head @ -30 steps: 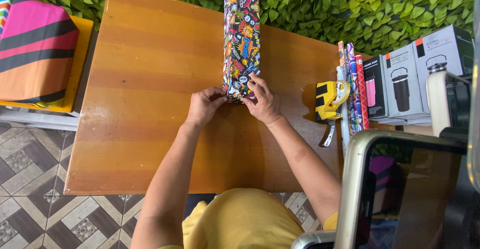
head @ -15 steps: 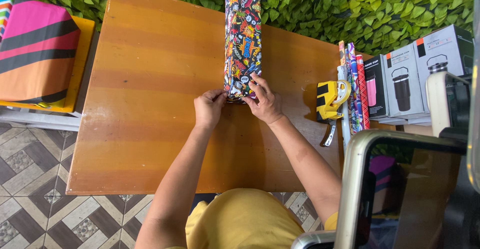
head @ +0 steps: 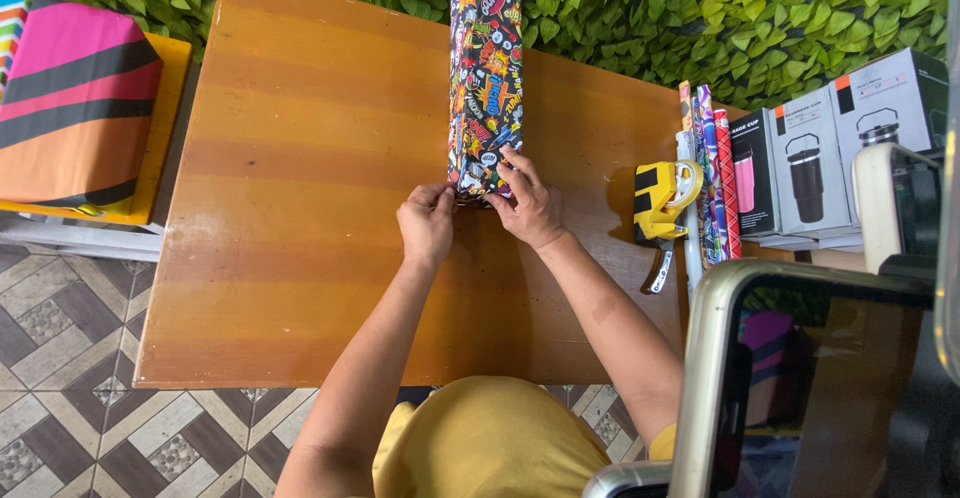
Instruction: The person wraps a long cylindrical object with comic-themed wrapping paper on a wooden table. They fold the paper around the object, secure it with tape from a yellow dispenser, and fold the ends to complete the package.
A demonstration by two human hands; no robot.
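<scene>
A: wrapped box [head: 485, 78] in comic-print paper lies lengthwise on the wooden table [head: 300, 178], far end up against the leafy wall [head: 700, 18]

B: and the hands?

A: both at the box's near end. left hand [head: 427, 226] has fingers curled, pinching the paper at the corner; right hand [head: 530, 203] presses flat on the end, fingers together

B: anything to the right of the box?

A: yellow tape dispenser [head: 662, 203], then paper rolls [head: 708, 173] just past it
</scene>
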